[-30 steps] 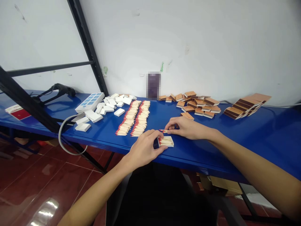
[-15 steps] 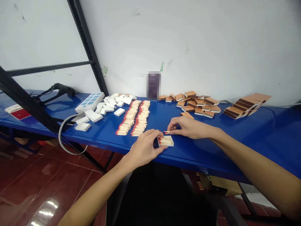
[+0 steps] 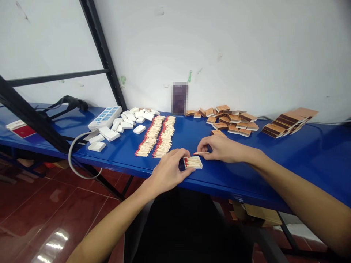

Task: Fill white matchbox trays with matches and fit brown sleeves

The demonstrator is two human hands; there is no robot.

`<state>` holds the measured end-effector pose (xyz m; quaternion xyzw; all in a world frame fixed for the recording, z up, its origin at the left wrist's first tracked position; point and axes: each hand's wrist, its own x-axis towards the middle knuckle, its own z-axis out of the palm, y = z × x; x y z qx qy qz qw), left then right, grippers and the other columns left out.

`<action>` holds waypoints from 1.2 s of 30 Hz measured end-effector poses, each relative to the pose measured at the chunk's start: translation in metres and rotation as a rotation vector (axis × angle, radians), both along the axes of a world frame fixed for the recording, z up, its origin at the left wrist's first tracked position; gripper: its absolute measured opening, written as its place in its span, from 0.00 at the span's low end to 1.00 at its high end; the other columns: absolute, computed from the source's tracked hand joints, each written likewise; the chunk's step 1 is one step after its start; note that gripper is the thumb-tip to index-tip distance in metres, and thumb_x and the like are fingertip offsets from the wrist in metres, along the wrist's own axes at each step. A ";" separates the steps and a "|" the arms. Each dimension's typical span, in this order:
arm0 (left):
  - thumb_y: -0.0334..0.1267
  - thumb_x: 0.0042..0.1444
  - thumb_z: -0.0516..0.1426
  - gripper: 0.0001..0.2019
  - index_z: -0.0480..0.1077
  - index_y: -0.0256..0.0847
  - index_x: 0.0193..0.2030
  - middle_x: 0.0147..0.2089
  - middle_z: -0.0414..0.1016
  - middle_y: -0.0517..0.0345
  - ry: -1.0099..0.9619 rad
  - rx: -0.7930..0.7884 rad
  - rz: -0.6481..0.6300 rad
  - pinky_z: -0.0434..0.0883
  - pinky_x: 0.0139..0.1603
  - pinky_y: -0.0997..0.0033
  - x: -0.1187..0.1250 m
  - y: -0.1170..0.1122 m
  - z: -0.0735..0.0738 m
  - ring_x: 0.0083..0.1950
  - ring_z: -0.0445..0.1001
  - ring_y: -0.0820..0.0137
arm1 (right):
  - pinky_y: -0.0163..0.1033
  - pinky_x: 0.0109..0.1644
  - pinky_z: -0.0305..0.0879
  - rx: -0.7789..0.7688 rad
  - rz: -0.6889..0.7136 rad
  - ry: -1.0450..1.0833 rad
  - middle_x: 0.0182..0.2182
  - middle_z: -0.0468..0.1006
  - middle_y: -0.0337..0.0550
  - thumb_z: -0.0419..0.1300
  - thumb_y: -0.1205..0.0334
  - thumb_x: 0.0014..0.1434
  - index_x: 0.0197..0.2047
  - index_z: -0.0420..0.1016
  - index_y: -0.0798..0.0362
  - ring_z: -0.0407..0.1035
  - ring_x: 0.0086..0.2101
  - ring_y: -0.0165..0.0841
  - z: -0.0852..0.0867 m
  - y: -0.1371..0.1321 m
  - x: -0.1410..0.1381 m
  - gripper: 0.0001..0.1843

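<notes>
My left hand (image 3: 171, 168) grips a small white matchbox tray (image 3: 201, 166) near the table's front edge, thumb on the near side and fingers on the far side. Red-tipped matches (image 3: 193, 162) lie lengthwise inside it, heads toward my left palm. Just beyond the tray's right end, my right hand (image 3: 214, 148) pinches a few matches (image 3: 199, 153) between thumb and fingers, their red heads pointing left. Two long rows of loose matches, a left row (image 3: 150, 137) and a right row (image 3: 166, 138), lie on the blue table (image 3: 186, 133) behind my left hand.
White trays (image 3: 126, 125) are scattered at the left beside a white power strip (image 3: 105, 117) with a grey cable (image 3: 71, 164). Brown matchboxes (image 3: 233, 118) heap at the back right, near flattened-looking sleeves (image 3: 287, 122). A black metal frame (image 3: 30, 113) rises at left before the wall.
My right hand has shifted very slightly to the right with its matches, a little away from the tray. My left hand keeps its hold on the tray, almost unmoved.
</notes>
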<state>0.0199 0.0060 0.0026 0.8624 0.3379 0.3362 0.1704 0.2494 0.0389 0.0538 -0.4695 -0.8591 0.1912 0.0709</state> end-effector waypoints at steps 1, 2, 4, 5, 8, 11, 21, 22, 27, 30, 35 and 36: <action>0.39 0.57 0.64 0.12 0.66 0.43 0.44 0.43 0.74 0.61 -0.003 0.003 0.002 0.67 0.45 0.67 0.000 0.000 0.000 0.43 0.73 0.66 | 0.38 0.34 0.63 0.015 -0.005 -0.003 0.33 0.80 0.44 0.59 0.58 0.55 0.36 0.79 0.53 0.71 0.32 0.35 0.001 0.000 0.000 0.11; 0.39 0.57 0.64 0.12 0.66 0.44 0.44 0.43 0.74 0.61 -0.006 0.001 0.005 0.68 0.45 0.67 0.000 0.000 0.000 0.43 0.73 0.66 | 0.38 0.34 0.62 0.031 -0.011 0.003 0.32 0.80 0.44 0.59 0.58 0.55 0.36 0.79 0.53 0.71 0.32 0.34 0.001 -0.001 0.000 0.10; 0.39 0.57 0.64 0.12 0.66 0.44 0.45 0.43 0.74 0.61 -0.013 -0.013 0.012 0.68 0.45 0.66 0.000 0.001 0.000 0.43 0.73 0.66 | 0.37 0.34 0.62 0.066 -0.015 0.045 0.31 0.79 0.43 0.59 0.57 0.56 0.35 0.79 0.53 0.70 0.31 0.33 0.003 -0.003 -0.001 0.11; 0.39 0.57 0.64 0.13 0.65 0.44 0.45 0.43 0.75 0.61 -0.016 -0.022 0.016 0.68 0.46 0.66 0.000 0.001 0.000 0.43 0.73 0.66 | 0.37 0.34 0.62 0.077 -0.005 0.082 0.30 0.79 0.42 0.59 0.55 0.57 0.35 0.79 0.53 0.70 0.31 0.33 0.004 -0.005 -0.001 0.11; 0.39 0.57 0.64 0.15 0.65 0.44 0.48 0.45 0.75 0.59 -0.037 -0.048 0.011 0.69 0.47 0.65 0.000 0.001 0.000 0.46 0.74 0.64 | 0.37 0.35 0.63 0.052 0.070 0.201 0.32 0.79 0.42 0.60 0.52 0.57 0.37 0.80 0.52 0.70 0.31 0.32 0.005 -0.011 -0.006 0.13; 0.40 0.58 0.63 0.17 0.65 0.45 0.51 0.47 0.75 0.58 -0.044 -0.057 -0.002 0.69 0.50 0.64 0.000 0.001 -0.001 0.49 0.74 0.63 | 0.36 0.35 0.63 0.015 0.139 0.223 0.33 0.79 0.43 0.61 0.52 0.58 0.37 0.80 0.53 0.68 0.31 0.31 0.003 -0.014 -0.013 0.13; 0.42 0.59 0.63 0.10 0.70 0.43 0.44 0.42 0.76 0.57 0.000 0.017 0.016 0.69 0.48 0.63 0.000 0.002 -0.003 0.45 0.73 0.63 | 0.37 0.34 0.65 -0.100 0.134 0.260 0.34 0.78 0.43 0.62 0.46 0.58 0.40 0.82 0.53 0.69 0.30 0.31 0.002 -0.017 -0.014 0.19; 0.42 0.59 0.63 0.09 0.71 0.42 0.43 0.41 0.76 0.57 0.002 0.019 0.013 0.69 0.48 0.63 0.000 0.002 -0.003 0.45 0.73 0.64 | 0.37 0.35 0.66 -0.117 0.136 0.266 0.34 0.78 0.44 0.62 0.46 0.58 0.40 0.82 0.53 0.70 0.30 0.31 0.003 -0.018 -0.013 0.19; 0.41 0.59 0.63 0.08 0.71 0.42 0.40 0.41 0.76 0.58 -0.012 0.027 -0.015 0.69 0.48 0.64 0.001 0.003 -0.002 0.44 0.73 0.64 | 0.38 0.36 0.67 -0.135 0.105 0.260 0.36 0.79 0.45 0.62 0.47 0.58 0.40 0.83 0.53 0.70 0.31 0.32 0.002 -0.018 -0.013 0.18; 0.40 0.59 0.63 0.07 0.71 0.41 0.40 0.40 0.76 0.58 -0.014 0.020 -0.014 0.69 0.47 0.64 0.000 0.003 -0.002 0.44 0.73 0.64 | 0.38 0.36 0.67 -0.141 0.080 0.291 0.36 0.79 0.45 0.63 0.47 0.57 0.40 0.82 0.52 0.71 0.33 0.33 0.000 -0.018 -0.015 0.18; 0.41 0.59 0.63 0.08 0.71 0.41 0.40 0.40 0.76 0.56 -0.008 -0.002 0.006 0.69 0.47 0.63 0.000 0.002 -0.001 0.44 0.73 0.63 | 0.39 0.38 0.70 -0.174 0.051 0.349 0.36 0.78 0.45 0.64 0.46 0.55 0.37 0.80 0.53 0.71 0.32 0.33 0.002 -0.020 -0.015 0.18; 0.41 0.59 0.62 0.08 0.71 0.42 0.40 0.40 0.75 0.56 -0.005 -0.005 0.009 0.70 0.47 0.63 0.001 0.002 -0.001 0.44 0.73 0.63 | 0.40 0.38 0.70 -0.176 0.051 0.361 0.36 0.78 0.45 0.64 0.46 0.55 0.36 0.80 0.53 0.72 0.33 0.33 0.002 -0.020 -0.014 0.17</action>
